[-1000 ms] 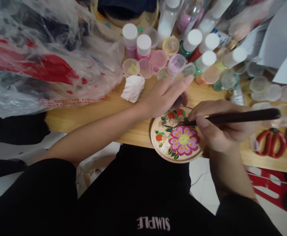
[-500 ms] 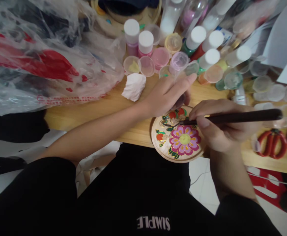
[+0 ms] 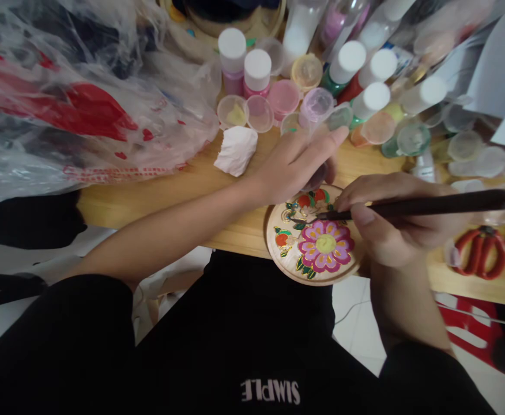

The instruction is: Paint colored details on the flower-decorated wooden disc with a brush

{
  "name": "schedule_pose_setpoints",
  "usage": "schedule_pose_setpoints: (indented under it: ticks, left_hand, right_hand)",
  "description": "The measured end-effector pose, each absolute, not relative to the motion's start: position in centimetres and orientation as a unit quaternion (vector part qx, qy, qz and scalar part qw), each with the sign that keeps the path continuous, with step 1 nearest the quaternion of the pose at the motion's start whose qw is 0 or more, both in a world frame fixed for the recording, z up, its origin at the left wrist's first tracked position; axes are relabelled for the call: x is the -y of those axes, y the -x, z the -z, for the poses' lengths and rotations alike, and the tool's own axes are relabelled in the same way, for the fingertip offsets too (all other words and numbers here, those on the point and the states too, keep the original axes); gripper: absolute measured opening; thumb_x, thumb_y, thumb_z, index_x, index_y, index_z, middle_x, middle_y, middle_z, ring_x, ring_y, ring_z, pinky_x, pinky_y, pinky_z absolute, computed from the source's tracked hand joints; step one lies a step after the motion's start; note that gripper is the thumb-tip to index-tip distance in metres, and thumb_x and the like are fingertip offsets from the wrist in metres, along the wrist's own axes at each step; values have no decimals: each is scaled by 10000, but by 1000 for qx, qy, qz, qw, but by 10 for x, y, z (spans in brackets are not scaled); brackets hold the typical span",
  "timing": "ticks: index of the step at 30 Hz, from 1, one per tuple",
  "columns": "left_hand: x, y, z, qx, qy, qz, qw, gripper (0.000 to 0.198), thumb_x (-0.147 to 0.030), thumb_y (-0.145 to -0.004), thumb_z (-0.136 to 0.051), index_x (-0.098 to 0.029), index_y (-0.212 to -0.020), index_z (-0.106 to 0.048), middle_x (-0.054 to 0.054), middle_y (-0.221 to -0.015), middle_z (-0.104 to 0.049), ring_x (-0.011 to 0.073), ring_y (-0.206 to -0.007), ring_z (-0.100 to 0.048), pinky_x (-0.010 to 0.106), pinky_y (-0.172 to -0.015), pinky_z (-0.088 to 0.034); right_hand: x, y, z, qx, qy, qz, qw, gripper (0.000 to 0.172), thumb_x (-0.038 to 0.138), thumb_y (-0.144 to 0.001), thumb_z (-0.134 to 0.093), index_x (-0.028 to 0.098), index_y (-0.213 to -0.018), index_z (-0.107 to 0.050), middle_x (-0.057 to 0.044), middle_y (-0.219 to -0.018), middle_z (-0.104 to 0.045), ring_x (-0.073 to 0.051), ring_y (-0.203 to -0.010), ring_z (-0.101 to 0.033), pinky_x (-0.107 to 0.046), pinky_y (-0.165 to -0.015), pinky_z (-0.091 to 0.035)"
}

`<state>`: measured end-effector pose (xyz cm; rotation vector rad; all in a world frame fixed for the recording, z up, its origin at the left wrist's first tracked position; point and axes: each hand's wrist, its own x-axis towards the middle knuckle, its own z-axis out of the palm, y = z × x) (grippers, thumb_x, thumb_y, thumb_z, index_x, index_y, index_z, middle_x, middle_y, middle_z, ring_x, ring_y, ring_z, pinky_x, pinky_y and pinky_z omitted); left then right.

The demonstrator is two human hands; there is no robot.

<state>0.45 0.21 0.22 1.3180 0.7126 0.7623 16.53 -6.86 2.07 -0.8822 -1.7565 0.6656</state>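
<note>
- The right hand pinches a dark-handled paintbrush between thumb and fingers, the long handle running out to the right, almost level.
- The brush's fine tip rests on the upper left part of a round wooden disc, beside the small red and green motifs painted there.
- The disc sits at the near edge of the bench, partly overhanging it above the person's lap; a large pink flower with a yellow-green centre fills its lower half.
- The left hand lies at the disc's far rim, fingers stretched out and loosely together, pointing right; the fingertips seem to press on the edge, though I cannot tell exactly how much they touch.
- Just beyond the left hand stands a crowd of small paint pots with pink, lilac and yellow contents, and behind them white-capped paint bottles.
- A crumpled white tissue lies on the bench, left of the left hand and near the pots.
- A heap of clear plastic bags with red print covers the bench's left side.
- Red-handled scissors lie to the right, past the brush hand.
</note>
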Motion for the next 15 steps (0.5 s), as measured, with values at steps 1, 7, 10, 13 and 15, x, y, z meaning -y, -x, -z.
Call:
schedule_pose_setpoints:
  ticks: [1,7,10,13,15]
  left_hand:
    - [-2,-5,-3,-316,-583,-335,669,690,-528,-1081,-420,-132,-554,-625,18,-469,-560,83,-454,-510,236,-514,-393]
    - [-3,-5,-4,-333,-593,-324,658,708,-552,-1073,-404,-136,-547,-631,16,-481,-577,82,-470,-515,234,-547,-408]
    - [-3,-4,-5,-336,-601,-312,655,701,-524,-1093,-379,-140,-567,-636,3,-492,-577,75,-485,-513,220,-556,-406]
    - [-2,-4,-5,-337,-602,-313,653,692,-470,-1115,-348,-139,-578,-634,8,-491,-567,77,-484,-505,228,-548,-394]
    - [-2,-4,-5,-336,-600,-318,653,692,-441,-1122,-334,-136,-574,-628,21,-487,-564,85,-479,-507,242,-539,-385]
  right_hand:
    - [69,-165,-21,729,367,-275,508,93,152,-877,-683,223,-907,-736,22,-675,-683,-102,-524,-596,-227,-437,-446]
    - [68,-166,-19,734,355,-285,503,74,146,-881,-678,203,-897,-723,13,-702,-690,-85,-530,-596,-215,-447,-451]
    - [69,-167,-19,735,355,-287,502,90,133,-878,-682,202,-914,-726,6,-724,-705,-98,-561,-619,-223,-458,-463]
    - [70,-167,-20,728,357,-292,507,95,127,-876,-686,201,-915,-730,5,-721,-709,-102,-568,-625,-229,-470,-470]
    - [70,-167,-21,725,362,-288,511,91,134,-871,-695,206,-912,-733,6,-715,-708,-104,-566,-626,-232,-473,-473]
